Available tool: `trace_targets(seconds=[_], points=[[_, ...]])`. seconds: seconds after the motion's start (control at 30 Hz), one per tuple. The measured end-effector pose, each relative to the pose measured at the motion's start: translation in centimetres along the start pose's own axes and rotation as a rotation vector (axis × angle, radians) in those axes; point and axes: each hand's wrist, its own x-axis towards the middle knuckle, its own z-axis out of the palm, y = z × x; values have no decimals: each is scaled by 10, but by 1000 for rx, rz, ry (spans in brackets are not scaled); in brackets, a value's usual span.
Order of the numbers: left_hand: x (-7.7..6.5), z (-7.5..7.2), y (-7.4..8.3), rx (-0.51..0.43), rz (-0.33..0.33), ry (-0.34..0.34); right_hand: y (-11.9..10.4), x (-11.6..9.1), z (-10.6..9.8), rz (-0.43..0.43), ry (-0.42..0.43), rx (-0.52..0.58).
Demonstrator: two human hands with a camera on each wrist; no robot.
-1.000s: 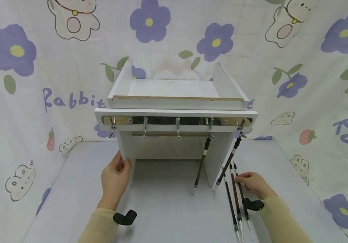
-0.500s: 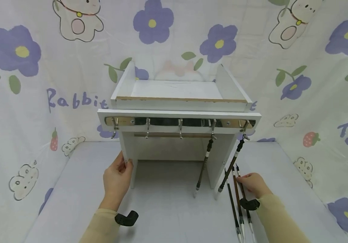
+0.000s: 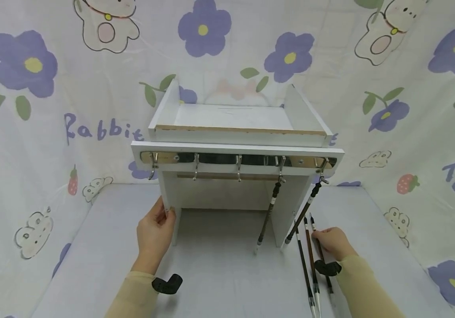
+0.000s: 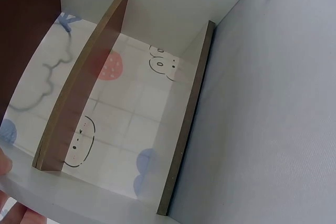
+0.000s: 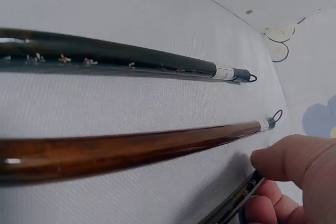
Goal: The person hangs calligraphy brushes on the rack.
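Note:
My left hand [image 3: 156,234] grips the left side panel [image 3: 167,190] of a white shelf rack, thumb on one side and fingers on the other. With its thumb and fingers, my right hand [image 3: 333,242] pinches the dark handle of a calligraphy brush [image 5: 236,198] near its looped end. Beside it a brown-handled brush [image 5: 131,153] and a dark-handled brush [image 5: 115,56] lie on the table. Two more brushes, an inner one [image 3: 268,214] and an outer one [image 3: 302,216], hang by loops from the two rightmost hooks of the rack's metal rail [image 3: 217,158].
The rack's upper tray [image 3: 231,115] has raised sides and an open front. More hooks, such as the middle one [image 3: 238,168], carry nothing. A white cloth covers the table [image 3: 219,282]; a patterned curtain [image 3: 104,79] stands behind and at both sides.
The whole head view has drifted slightly to the right. The pinched brush's lower end has shifted a little; both hands keep their grips, and the hanging brushes stay on their hooks.

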Motion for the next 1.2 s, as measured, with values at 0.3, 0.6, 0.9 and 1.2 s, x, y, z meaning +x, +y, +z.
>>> trace_targets(seconds=[0.3,0.6,0.9,1.2], points=[[1,-1,-7,27,-9,-1,2,-3,2,23,-13,54],[-1,-2,-8,41,15,8,7,-8,6,19,-43,85],[-2,4,-10,9,9,0,14,-16,-2,55,-1,233],[1,1,-8,-3,-5,20,-1,-35,-29,8,19,362]])
